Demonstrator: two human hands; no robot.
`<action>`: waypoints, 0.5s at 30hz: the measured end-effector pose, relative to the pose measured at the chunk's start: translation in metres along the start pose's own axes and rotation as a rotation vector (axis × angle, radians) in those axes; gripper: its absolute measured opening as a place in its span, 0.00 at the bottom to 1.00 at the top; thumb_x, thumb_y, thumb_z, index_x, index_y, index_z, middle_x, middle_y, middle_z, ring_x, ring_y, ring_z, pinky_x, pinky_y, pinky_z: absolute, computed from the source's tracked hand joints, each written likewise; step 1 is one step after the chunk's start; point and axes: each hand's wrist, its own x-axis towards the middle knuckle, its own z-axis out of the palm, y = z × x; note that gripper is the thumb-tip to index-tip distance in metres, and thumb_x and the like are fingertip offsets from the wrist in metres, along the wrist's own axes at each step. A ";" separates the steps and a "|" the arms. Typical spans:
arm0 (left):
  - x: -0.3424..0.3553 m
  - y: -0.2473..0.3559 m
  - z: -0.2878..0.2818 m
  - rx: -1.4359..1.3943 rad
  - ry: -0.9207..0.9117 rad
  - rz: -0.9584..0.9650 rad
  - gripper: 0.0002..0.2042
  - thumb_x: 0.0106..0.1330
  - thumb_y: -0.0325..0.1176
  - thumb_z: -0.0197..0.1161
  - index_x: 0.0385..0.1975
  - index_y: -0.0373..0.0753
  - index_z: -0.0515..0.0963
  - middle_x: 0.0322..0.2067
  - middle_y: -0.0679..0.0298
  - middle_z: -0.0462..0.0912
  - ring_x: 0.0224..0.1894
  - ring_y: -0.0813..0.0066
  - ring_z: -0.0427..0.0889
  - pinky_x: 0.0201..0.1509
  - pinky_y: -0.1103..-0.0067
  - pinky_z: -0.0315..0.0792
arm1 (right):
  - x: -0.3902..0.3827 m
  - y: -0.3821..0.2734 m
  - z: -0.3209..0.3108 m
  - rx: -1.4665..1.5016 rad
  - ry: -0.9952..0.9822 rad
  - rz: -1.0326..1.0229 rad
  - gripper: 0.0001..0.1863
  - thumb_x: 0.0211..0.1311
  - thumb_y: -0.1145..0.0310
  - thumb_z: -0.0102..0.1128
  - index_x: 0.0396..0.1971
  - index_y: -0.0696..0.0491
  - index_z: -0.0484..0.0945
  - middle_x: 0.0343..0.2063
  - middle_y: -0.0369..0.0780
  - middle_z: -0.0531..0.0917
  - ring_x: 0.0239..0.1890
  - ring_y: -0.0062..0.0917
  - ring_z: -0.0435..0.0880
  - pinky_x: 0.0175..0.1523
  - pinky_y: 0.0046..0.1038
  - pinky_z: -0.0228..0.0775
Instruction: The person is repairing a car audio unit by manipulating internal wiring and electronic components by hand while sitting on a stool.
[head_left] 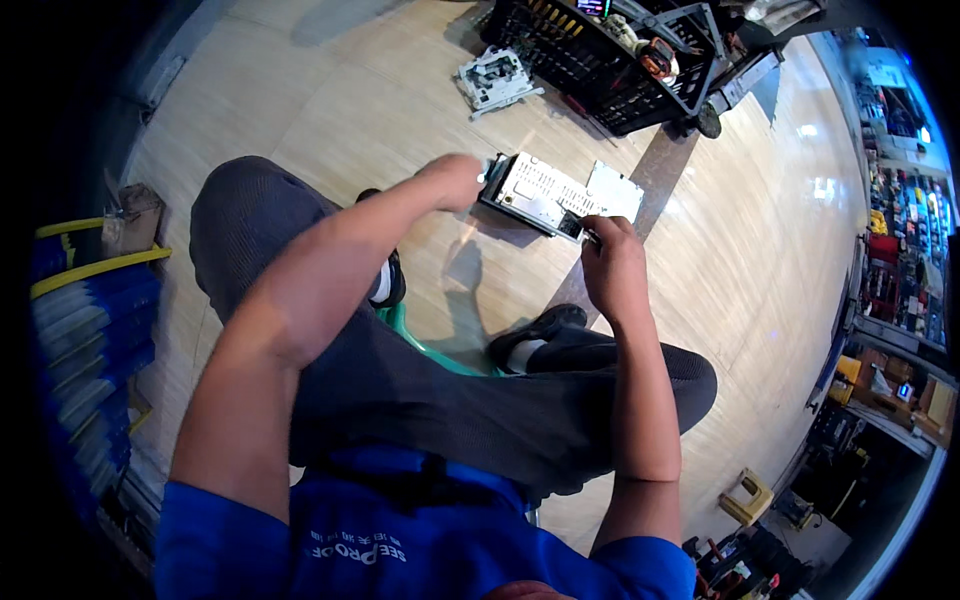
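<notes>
On the floor in front of me lies a slotted silver metal-cased electronic unit (540, 188) with a dark front end at its left. My left hand (455, 182) is closed at that dark end, its fingertips partly hidden. At the opposite end, beside a dark opening in the casing, my right hand (612, 262) has its thumb and fingers pinched together. What those fingers hold is too small to make out. A flat silver plate (614, 190) lies against the unit's far right side.
Beyond the unit stands a black plastic crate (600, 75) full of tools and parts. A silver metal frame (495, 80) lies to its left. My legs and a green stool (425, 350) are below. Stacked blue items (95, 350) line the left; shelves (900, 210) the right.
</notes>
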 end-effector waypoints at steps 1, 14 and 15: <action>0.007 -0.017 0.018 0.012 -0.036 -0.057 0.14 0.66 0.38 0.54 0.44 0.38 0.80 0.45 0.49 0.81 0.49 0.52 0.79 0.54 0.64 0.72 | 0.002 -0.004 0.000 0.038 0.050 -0.087 0.11 0.53 0.79 0.58 0.38 0.57 0.81 0.35 0.51 0.81 0.36 0.45 0.81 0.44 0.38 0.73; 0.022 -0.002 0.079 -0.281 0.029 -0.064 0.27 0.66 0.32 0.53 0.67 0.38 0.59 0.54 0.43 0.74 0.56 0.50 0.75 0.59 0.66 0.69 | 0.041 0.012 0.075 -0.097 -0.038 -0.140 0.07 0.60 0.67 0.56 0.33 0.55 0.77 0.31 0.51 0.80 0.33 0.48 0.81 0.39 0.45 0.74; 0.020 0.001 0.079 -0.257 0.000 -0.058 0.28 0.67 0.31 0.53 0.68 0.36 0.58 0.55 0.43 0.73 0.58 0.50 0.74 0.61 0.67 0.68 | 0.041 0.013 0.077 -0.066 -0.014 -0.145 0.07 0.60 0.69 0.55 0.35 0.55 0.76 0.32 0.52 0.80 0.34 0.49 0.81 0.40 0.45 0.74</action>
